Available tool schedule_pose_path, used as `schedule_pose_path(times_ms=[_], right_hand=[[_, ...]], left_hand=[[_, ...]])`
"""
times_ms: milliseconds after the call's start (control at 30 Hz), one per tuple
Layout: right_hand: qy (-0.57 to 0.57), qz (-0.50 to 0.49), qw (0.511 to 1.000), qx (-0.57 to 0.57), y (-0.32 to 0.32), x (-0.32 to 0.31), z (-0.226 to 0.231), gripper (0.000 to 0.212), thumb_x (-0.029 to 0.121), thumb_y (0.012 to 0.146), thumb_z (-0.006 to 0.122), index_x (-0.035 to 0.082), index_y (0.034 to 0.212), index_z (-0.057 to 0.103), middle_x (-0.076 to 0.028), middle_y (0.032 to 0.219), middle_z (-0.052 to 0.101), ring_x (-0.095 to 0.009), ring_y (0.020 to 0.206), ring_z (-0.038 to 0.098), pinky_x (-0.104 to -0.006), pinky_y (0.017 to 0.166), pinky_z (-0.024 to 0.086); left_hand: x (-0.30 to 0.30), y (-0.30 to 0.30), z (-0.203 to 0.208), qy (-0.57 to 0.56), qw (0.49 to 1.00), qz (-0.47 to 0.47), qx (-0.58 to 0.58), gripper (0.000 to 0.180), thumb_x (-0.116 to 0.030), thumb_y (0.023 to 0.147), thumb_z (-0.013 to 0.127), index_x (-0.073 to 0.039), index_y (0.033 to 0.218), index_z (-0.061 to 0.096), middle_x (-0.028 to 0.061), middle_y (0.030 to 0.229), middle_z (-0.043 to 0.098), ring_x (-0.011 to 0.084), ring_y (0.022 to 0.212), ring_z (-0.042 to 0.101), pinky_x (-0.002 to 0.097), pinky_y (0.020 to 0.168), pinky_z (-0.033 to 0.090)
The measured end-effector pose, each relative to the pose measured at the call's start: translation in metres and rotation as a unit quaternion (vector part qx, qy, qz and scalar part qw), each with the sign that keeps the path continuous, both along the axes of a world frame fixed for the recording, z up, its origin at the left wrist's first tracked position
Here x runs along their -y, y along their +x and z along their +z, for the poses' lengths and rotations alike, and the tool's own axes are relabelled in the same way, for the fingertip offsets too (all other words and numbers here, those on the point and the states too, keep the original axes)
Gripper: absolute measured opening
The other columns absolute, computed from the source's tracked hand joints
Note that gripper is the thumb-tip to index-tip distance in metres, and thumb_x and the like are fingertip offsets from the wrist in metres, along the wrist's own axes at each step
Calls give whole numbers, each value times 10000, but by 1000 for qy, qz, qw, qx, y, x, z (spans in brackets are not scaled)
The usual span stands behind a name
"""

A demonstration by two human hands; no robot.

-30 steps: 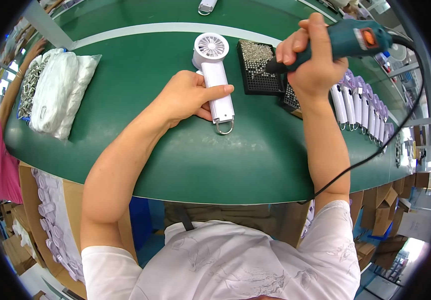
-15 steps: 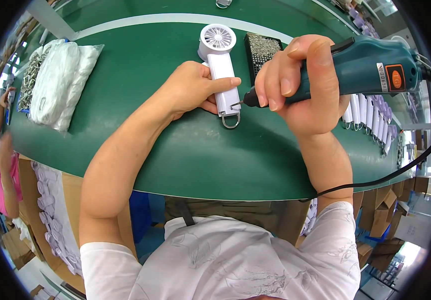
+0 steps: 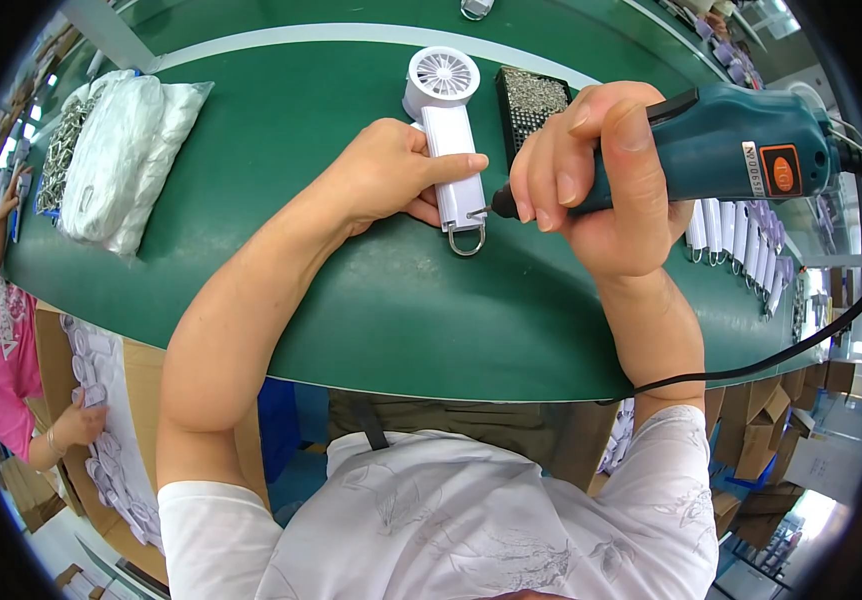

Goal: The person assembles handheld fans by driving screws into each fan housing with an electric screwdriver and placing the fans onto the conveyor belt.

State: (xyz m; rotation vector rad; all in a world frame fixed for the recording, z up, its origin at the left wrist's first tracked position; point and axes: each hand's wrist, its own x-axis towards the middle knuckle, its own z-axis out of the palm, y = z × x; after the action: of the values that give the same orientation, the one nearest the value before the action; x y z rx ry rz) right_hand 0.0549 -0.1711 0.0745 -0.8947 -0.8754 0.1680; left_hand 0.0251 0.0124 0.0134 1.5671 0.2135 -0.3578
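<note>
A white handheld fan (image 3: 451,140) lies on the green table, its round grille away from me and a metal loop at its near end. My left hand (image 3: 388,172) is closed around the handle, thumb across the top. My right hand (image 3: 611,180) grips a teal electric screwdriver (image 3: 726,145), tilted with its black nose toward the fan. The bit's tip meets the handle near its lower right corner, close to the loop. Whether a screw sits under the tip is too small to tell. Beyond my right hand stands a black tray of small metal screws (image 3: 531,95).
Clear bags of white parts (image 3: 131,160) and metal loops lie at the left. Several more fans (image 3: 736,235) are lined up at the right. The tool's black cord (image 3: 751,368) crosses my right forearm. A co-worker's hand (image 3: 81,422) reaches into a carton (image 3: 141,400) of parts, lower left.
The fan, my left hand and the screwdriver have shifted slightly to the right, the bit still at the handle. The co-worker's hand has moved down into the carton.
</note>
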Motion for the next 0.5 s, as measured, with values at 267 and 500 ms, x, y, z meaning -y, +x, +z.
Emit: schedule_pose_path(times_ms=[267,500], right_hand=[[-89,-26,993,76,1,2,-7,242,260,1073,501,42,1005,581,-31,596,495,-156,417,471,-343,432,445],[-122,-41,989,79,-6,-2,-8,230,193,1049,545,56,872,492,-51,601,501,-155,430,471,-334,450,459]], left_hand=[[0,0,-5,-6,1000,0,8,423,-294,883,796,109,968,702,164,883,735,194,747,734,281,608,622],[2,-2,1,9,1000,11,13,415,-275,881,798,116,977,703,167,868,735,200,725,734,289,594,623]])
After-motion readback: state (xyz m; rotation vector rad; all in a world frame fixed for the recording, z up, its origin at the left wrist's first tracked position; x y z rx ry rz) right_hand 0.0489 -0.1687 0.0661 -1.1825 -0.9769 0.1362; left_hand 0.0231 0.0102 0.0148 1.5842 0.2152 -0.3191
